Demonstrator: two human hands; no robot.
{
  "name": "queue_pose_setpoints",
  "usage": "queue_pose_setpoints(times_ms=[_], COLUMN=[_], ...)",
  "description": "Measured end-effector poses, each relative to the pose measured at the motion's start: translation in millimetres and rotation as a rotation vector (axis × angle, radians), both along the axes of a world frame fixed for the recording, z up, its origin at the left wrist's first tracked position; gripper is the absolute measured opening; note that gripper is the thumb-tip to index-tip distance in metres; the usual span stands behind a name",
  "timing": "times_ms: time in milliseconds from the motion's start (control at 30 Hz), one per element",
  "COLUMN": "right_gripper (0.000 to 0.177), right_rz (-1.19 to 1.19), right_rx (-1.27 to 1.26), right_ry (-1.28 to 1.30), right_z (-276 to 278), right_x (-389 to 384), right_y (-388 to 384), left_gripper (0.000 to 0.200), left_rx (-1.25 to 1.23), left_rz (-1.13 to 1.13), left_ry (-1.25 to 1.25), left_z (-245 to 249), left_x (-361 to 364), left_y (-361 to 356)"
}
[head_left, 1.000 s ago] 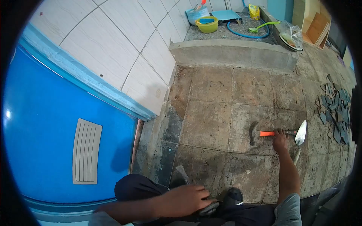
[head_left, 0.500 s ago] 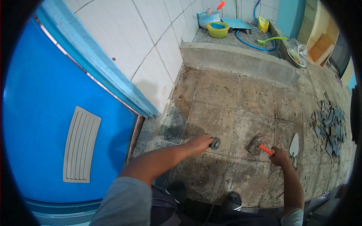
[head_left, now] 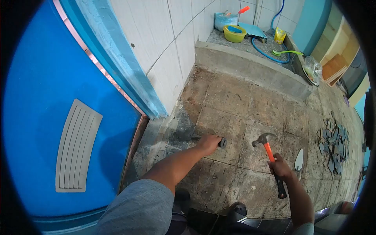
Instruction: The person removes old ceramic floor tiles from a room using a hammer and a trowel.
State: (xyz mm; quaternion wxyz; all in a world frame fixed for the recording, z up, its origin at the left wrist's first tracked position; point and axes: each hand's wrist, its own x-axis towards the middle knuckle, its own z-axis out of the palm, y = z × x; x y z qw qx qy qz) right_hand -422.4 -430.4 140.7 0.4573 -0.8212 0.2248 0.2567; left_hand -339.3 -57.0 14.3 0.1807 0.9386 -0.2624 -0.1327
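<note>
My left hand (head_left: 208,145) is closed around a chisel, held low over the floor. Its round dark striking end (head_left: 223,143) sticks out on the right of the fist, and a thin dark part shows on the left; the grip itself is mostly covered by my fingers. In my right hand (head_left: 281,167) is a claw hammer (head_left: 267,149) with an orange and black handle. The steel head points up and away from me, to the right of the chisel and apart from it. Just right of this hand, a pointed trowel (head_left: 299,159) lies on the floor.
Broken dark tile pieces (head_left: 334,145) lie heaped at right. A concrete curb (head_left: 250,70) crosses the back, with a yellow-green basin (head_left: 235,37) and blue hose (head_left: 270,58) behind. A blue door (head_left: 35,117) with a grey vent (head_left: 78,147) stands left, beside a tiled wall (head_left: 172,74).
My right hand has turned the hammer more upright and moved slightly left, so the black handle end now shows. My left hand keeps its hold on the chisel. The view has shifted a little.
</note>
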Motion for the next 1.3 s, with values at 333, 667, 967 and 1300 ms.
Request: queue_pose_setpoints(times_ms=[333,667,967,1300], right_gripper=[0.023,0.017,0.019,0.025], right_rz=[-0.600,-0.361,-0.749,-0.876], right_rx=[0.156,0.017,0.316,0.022], right_ry=[-0.480,-0.426,-0.515,-0.787], right_z=[23.3,-129.6,-29.3,-90.1], right_x=[17.2,-38.0,-44.3,-45.4], right_y=[88.7,205.1,163.5,171.8], left_gripper=[0.019,0.022,0.024,0.017], left_rx=[-0.123,-0.160,-0.060,-0.035], left_rz=[0.119,0.080,0.023,0.183], left_ry=[0.010,0.008,0.023,0.080], left_z=[-11.1,2.3,-16.2,12.4], left_x=[6.9,11.6,2.7,13.1], left_y=[-9.7,-3.2,-9.5,-12.3])
